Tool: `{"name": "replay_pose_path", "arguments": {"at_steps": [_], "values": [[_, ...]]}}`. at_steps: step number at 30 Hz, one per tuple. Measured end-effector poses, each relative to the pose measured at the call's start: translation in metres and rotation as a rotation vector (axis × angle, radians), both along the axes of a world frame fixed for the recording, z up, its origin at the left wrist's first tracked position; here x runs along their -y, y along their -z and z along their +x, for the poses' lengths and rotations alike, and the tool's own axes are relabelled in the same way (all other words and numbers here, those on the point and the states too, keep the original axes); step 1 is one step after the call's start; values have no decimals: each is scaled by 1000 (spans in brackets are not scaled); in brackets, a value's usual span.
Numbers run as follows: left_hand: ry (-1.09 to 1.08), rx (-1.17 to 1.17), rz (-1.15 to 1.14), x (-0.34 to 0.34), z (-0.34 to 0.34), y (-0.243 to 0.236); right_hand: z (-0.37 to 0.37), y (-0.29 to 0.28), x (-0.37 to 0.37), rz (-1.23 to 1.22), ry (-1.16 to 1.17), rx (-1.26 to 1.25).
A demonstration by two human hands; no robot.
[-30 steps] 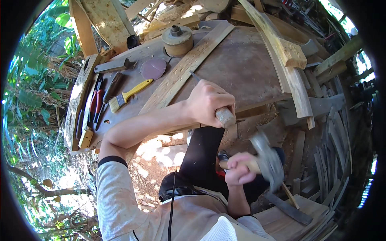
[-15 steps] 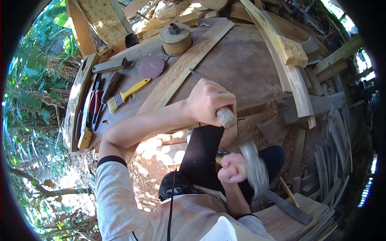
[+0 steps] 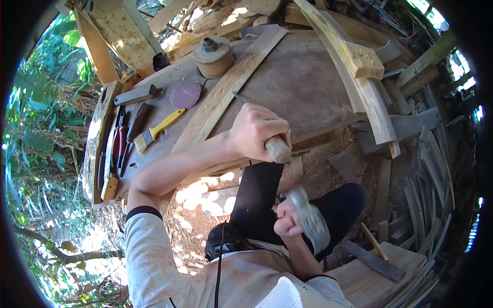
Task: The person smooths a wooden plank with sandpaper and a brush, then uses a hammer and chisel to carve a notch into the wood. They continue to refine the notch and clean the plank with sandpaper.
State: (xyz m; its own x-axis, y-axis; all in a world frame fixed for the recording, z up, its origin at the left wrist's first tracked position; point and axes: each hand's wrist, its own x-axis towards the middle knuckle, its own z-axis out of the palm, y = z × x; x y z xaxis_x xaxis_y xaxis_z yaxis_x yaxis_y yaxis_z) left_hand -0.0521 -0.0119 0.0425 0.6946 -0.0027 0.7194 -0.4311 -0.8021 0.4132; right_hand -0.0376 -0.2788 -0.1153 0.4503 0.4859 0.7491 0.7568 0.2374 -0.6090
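My left hand [image 3: 258, 131] is wrapped round the wooden handle of a chisel [image 3: 278, 149]. The thin metal blade pokes out past my knuckles, its tip at the edge of a long plank [image 3: 221, 91] that has rows of small notches in it. Lower down, above my bent knee, my closed right hand [image 3: 287, 219] grips a hammer [image 3: 310, 220]. Its greyish head is blurred by motion, and most of its handle is hidden by my fingers. A gap separates the hammer from the chisel's butt end.
On the worktable [image 3: 287, 66] at left lie a yellow-handled brush [image 3: 163, 127], red-handled pliers [image 3: 122, 139], a round sanding disc [image 3: 185, 95] and a wooden block [image 3: 134, 95]. Behind them stands a round wooden piece [image 3: 213, 59]. Timber beams [image 3: 359, 61] and scrap strips crowd the right.
The hammer and my right hand have shifted a little down and left, the head tilting. My left hand keeps its grip on the chisel. The view itself has moved slightly.
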Motion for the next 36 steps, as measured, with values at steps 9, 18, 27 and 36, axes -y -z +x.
{"name": "replay_pose_path", "arguments": {"at_steps": [9, 18, 27, 36], "values": [[-195, 140, -876, -68, -23, -42, 1, -40, 5, -5, -106, -486], [-154, 28, -577, -59, -33, -52, 5, -57, 2, 34, -175, -497], [-214, 17, -186, -21, -14, -40, -5, -52, 7, 48, -129, -379], [-85, 6, -33, -2, -13, -16, 10, -78, -27, 18, 84, 40]]}}
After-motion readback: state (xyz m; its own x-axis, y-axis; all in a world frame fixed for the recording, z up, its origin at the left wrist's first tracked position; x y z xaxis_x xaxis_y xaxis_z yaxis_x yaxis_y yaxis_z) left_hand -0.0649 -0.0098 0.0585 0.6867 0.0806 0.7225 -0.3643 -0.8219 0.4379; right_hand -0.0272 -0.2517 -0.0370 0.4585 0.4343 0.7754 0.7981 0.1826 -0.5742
